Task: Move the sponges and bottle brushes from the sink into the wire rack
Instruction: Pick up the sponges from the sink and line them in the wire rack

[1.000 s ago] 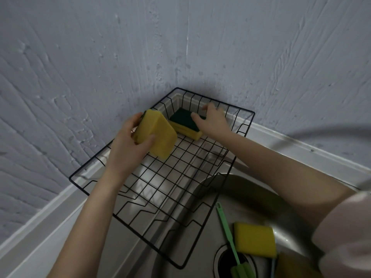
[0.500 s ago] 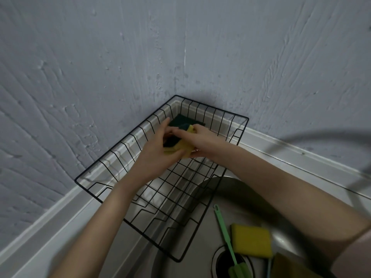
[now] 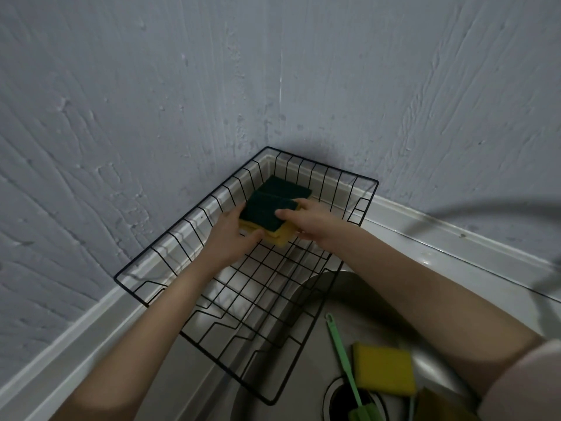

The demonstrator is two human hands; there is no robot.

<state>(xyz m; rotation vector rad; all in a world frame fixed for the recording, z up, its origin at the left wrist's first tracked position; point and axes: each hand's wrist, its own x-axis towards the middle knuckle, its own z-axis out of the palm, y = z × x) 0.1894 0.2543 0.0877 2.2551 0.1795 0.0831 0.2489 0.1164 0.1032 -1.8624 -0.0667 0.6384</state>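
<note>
At the lower right of the frame, the green bottle brush (image 3: 344, 364) runs off the bottom edge, so only part of its bristle head shows. Beside it, a second sponge-like brownish shape (image 3: 437, 405) is cut by the bottom edge and half covered by the pale sleeve (image 3: 528, 381); what it is cannot be told. A thin bluish handle (image 3: 412, 406) shows only as a sliver. The far sponge (image 3: 283, 187) in the wire rack (image 3: 303, 387) is partly hidden behind the nearer sponge (image 3: 267, 212).
</note>
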